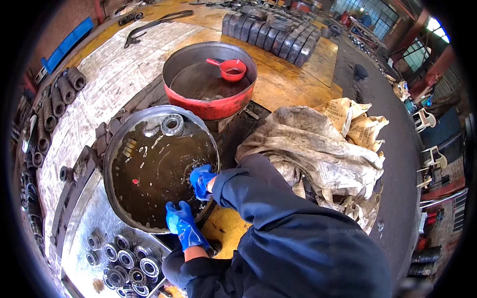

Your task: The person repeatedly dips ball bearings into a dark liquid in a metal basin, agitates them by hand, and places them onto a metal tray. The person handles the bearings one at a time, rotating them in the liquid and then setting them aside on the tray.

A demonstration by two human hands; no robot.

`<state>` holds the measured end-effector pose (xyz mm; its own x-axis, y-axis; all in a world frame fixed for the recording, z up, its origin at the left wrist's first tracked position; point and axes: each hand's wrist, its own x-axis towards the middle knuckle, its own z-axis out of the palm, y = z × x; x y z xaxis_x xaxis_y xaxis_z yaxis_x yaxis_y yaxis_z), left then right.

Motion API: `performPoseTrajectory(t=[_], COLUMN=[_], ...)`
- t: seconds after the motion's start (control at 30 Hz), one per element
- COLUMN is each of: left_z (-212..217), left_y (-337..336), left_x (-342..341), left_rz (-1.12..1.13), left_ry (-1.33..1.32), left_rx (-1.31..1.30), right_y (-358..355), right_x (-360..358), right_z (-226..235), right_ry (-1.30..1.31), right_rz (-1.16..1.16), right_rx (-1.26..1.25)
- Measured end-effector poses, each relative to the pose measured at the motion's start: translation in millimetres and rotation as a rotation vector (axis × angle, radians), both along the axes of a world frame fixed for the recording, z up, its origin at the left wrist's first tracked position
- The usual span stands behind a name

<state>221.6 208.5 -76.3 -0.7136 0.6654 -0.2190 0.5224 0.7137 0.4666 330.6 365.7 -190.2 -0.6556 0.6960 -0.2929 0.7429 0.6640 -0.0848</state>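
A wide round metal tub (113, 196) of murky brown liquid stands in front of me. My left hand (182, 223), in a blue rubber glove, is over the tub's near rim, thumb and fingers apart, with nothing visible between them. Farther right, my right hand (200, 182), gloved the same way, is curled at the liquid's surface by the right wall. The liquid is stirred around its fingers, and whatever they hold is hidden. At the tub's far side sits a bearing ring (172, 124), partly out of the liquid. A row of rollers (130, 147) lies to its left.
Several bearings (126, 259) lie on a metal sheet at the near left. Behind the tub is a red basin (211, 108) holding a red dipper (232, 70). A dirty cloth (313, 144) covers a heap with paper sacks (366, 130) at right. Dark metal blocks (271, 37) line the back.
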Motion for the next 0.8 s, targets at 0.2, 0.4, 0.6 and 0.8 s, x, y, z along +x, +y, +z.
performPoseTrajectory(t=[0.2,0.4,0.6,0.8], left_z=[6.3,24.0,4.8,-3.9], left_y=[7.3,-3.1,-0.5,-15.4], left_x=[9.1,-5.5,-1.6,-7.6], left_rz=[-0.029,0.044,0.027,0.127], left_ry=[-0.019,-0.058,0.033,-0.059], left_rx=[0.076,-0.03,0.066,-0.018], right_y=[14.8,15.0,21.7,24.6], right_x=[-5.3,14.4,-33.5,-2.6], right_z=[18.7,41.0,28.3,49.4], right_ry=[-0.157,0.166,-0.441,-0.062], right_rz=[0.36,0.04,0.567,0.096], right_rx=[0.168,-0.108,0.089,-0.298])
